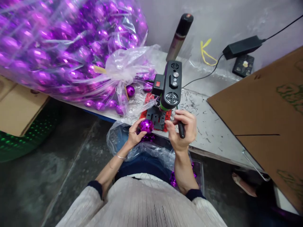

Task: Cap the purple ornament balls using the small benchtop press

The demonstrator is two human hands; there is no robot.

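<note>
Shiny purple faceted ball [146,126] sits pinched in the fingers of your left hand [134,135], by the black slotted plate [154,116]; your right hand [186,129] loosely wraps the black cylindrical handle [181,130]. Positioning seems the step, calling for steadiness.

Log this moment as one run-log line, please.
left hand: holding purple ball | right hand: at black handle | black device: beyond both hands | clear bag: holds many purple balls

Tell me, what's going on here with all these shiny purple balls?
A person's left hand holds a shiny purple ball near the base of a black machine. The right hand is curled around a black handle beside it. A big clear bag of similar balls sits to the left.
</note>
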